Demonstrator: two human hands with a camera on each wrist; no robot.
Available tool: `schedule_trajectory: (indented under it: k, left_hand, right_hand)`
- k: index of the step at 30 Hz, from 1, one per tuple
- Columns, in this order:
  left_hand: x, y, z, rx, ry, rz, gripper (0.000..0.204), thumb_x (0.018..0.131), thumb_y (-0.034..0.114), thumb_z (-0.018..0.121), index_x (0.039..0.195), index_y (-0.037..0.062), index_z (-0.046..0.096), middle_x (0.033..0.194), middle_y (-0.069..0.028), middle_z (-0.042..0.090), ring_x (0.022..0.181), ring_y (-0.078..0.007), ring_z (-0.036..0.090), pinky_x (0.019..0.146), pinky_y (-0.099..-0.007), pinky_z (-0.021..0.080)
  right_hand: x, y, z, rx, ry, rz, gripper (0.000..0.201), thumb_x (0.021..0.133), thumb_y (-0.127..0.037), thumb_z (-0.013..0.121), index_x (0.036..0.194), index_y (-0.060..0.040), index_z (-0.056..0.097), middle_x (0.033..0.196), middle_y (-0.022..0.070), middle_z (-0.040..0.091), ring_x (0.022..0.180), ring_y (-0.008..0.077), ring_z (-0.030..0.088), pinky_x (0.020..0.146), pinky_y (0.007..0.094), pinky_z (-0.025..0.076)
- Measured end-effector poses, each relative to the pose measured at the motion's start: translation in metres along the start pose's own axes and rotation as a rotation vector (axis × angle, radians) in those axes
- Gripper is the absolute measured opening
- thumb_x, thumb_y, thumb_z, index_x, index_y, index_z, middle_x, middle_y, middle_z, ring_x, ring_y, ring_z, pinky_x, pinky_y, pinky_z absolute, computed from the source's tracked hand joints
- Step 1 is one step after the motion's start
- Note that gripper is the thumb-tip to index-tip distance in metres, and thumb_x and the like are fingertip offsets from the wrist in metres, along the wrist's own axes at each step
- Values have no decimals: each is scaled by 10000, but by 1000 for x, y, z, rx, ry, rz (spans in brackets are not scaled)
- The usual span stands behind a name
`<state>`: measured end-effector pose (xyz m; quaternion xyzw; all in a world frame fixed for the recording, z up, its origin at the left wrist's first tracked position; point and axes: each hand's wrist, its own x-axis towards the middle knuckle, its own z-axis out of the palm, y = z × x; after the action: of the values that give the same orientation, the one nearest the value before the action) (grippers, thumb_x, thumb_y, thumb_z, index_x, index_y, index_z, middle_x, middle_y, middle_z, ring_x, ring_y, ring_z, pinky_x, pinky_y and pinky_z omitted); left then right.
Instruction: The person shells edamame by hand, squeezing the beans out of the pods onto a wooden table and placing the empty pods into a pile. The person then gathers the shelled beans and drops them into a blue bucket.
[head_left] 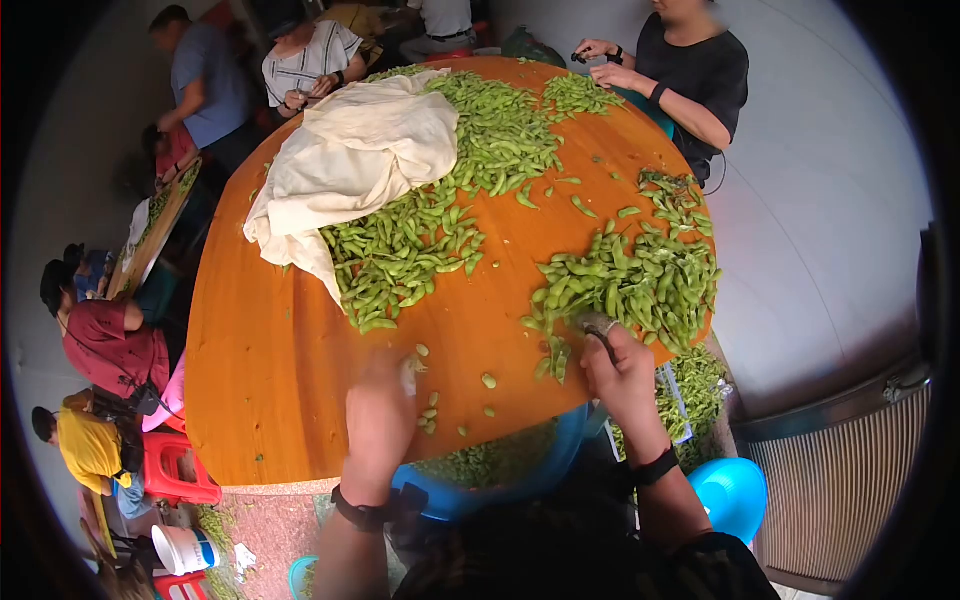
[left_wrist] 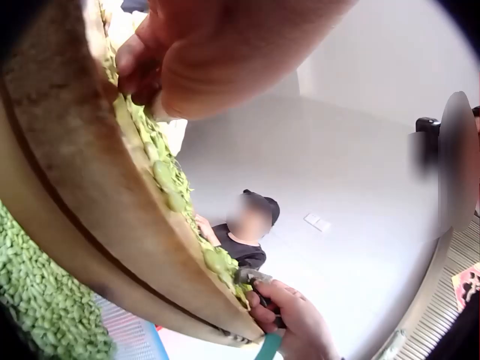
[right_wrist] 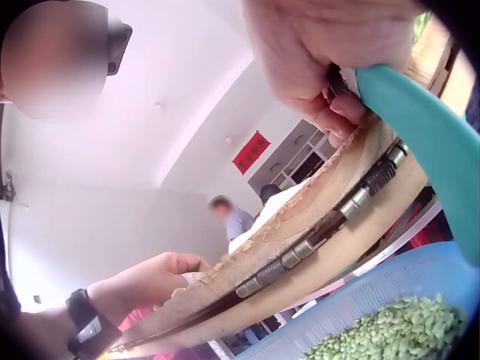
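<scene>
I see the right hand point(head_left: 622, 372) curled round a small metal tool point(head_left: 598, 325), dull grey, its tip poking out just above the fingers and touching the near edge of the pod pile point(head_left: 630, 280). The pods are green edamame, some glossy, heaped just beyond and right of the grip on the orange table point(head_left: 270, 340). The wrist sits at the table edge, forearm coming up from below, strap at the wrist. The left hand point(head_left: 380, 415) lies well to the left of the grip, motion-blurred, fingers bent down on the tabletop among a few loose shelled beans point(head_left: 430, 405); it pinches something small and pale, too blurred to identify. Below and between both hands, a blue basket point(head_left: 500, 480) holds shelled beans, tucked under the table rim. The right wrist view shows the fingers clenched tight against the rim.
</scene>
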<state>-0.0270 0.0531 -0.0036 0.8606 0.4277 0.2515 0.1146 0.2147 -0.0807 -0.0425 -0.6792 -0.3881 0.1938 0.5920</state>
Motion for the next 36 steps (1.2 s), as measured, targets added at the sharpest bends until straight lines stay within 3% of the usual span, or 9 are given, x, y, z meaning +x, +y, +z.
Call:
schedule_trajectory:
  k: [5,8,11,15,17,22,29,35,36]
  left_hand:
    - [20,69,10,-571,-50,20,335,867,29,588,1199,-5,552,1112,-210,596,857,-373,626,720,-409,521]
    - [18,66,11,-239,-198,161,366,852,6,593,1215,-8,544,1147,-180,575,870,-276,652,705,-339,532]
    - [32,79,17,-159,-195,232,360,851,34,594,1207,-5,554,1112,-199,579,947,-344,624,790,-399,513]
    - [66,98,41,-93,-259,307,639,903,171,582,1432,-26,284,1427,-262,360,1325,-413,357,1082,-419,336]
    - [64,96,71,-214,-484,199,854,913,315,582,1487,-28,50,1539,-278,106,1430,-420,143,1160,-433,193]
    - [65,114,114,-168,-278,231,861,892,294,590,1494,-8,53,1539,-275,111,1423,-452,130,1169,-479,125]
    - [93,198,168,-296,-313,423,810,855,290,616,1484,17,184,1499,-276,255,1413,-431,193,1167,-488,145]
    - [55,271,172,-370,-429,761,731,873,335,606,1473,68,286,1517,-267,232,1421,-435,175,1136,-585,128]
    - [53,264,165,-391,-312,898,574,883,335,607,1363,52,468,1479,-245,317,1387,-438,240,1113,-545,230]
  right_hand:
    - [-5,-9,-8,304,29,140,152,975,-117,519,1060,-24,604,691,-12,574,474,36,466,412,195,345]
    - [-17,-14,-28,431,115,190,134,976,-109,517,1048,-24,591,673,-12,563,459,39,448,400,190,316]
    - [-36,-1,-50,389,99,207,164,977,-104,510,1090,-21,596,661,-16,554,459,38,447,399,191,311]
    - [-55,-13,-60,344,113,216,185,973,-114,525,1104,-14,609,661,-22,550,476,31,456,427,188,332]
    - [-65,-9,-67,327,118,209,187,974,-119,525,1106,-13,606,668,-28,545,493,27,455,448,188,340]
    - [-99,25,-81,328,112,323,178,965,-90,527,1106,-13,603,671,-28,549,505,28,460,459,189,357]
    - [-121,37,-86,231,110,307,164,951,-75,533,1083,-13,609,676,-35,544,531,25,469,480,192,372]
    - [-121,46,-93,238,170,346,95,940,-84,551,952,-11,611,647,-17,565,523,29,483,474,202,381]
    - [-123,50,-95,210,144,345,95,935,-82,554,951,-10,613,645,-15,564,524,32,487,474,204,383]
